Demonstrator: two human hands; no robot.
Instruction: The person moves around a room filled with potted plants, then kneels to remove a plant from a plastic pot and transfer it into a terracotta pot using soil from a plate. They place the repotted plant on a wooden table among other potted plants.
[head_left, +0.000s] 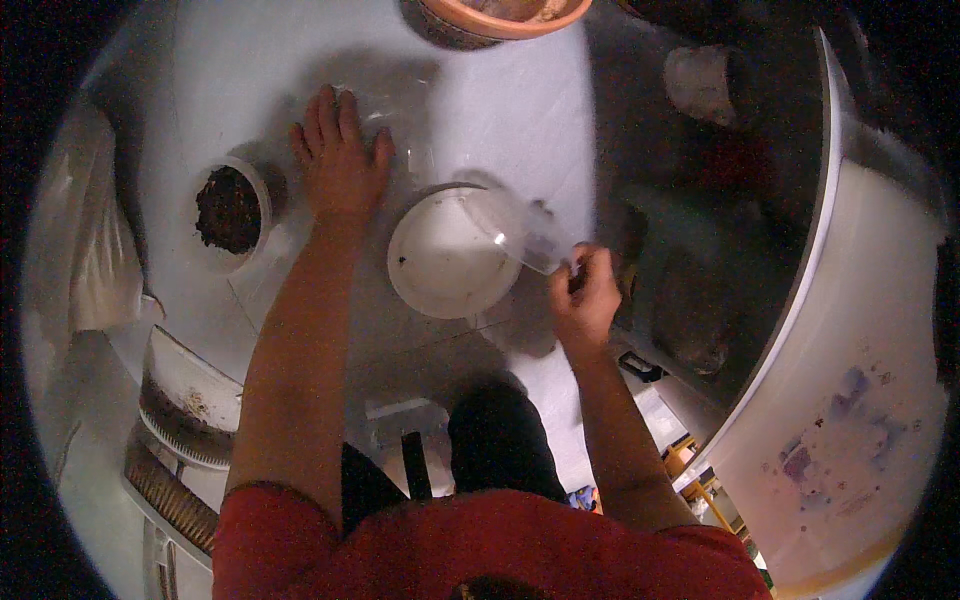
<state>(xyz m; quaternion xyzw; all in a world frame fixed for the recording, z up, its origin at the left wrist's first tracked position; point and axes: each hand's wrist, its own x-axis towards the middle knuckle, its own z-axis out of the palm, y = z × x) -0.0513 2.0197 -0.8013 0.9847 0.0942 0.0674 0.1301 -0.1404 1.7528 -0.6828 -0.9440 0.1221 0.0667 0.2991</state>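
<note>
My left hand (339, 161) lies spread, palm down, over a clear plastic item (401, 142) on the pale floor; its exact shape is hard to tell. Between my arms stands a round white plastic container (450, 259) with a few dark specks inside. My right hand (586, 296) grips the end of a clear plastic piece (525, 236), which slants over the container's right rim; its kind cannot be told. Left of my left forearm is a white pot (262, 214) filled with dark soil (229, 210).
A terracotta pot (510, 26) stands at the top. A soiled dustpan (187, 382) and a brush (169, 480) lie at lower left, below a plastic bag (101, 232). On the right are an upturned pale pot (697, 82) and a stained white panel (862, 375) with a curved-looking edge.
</note>
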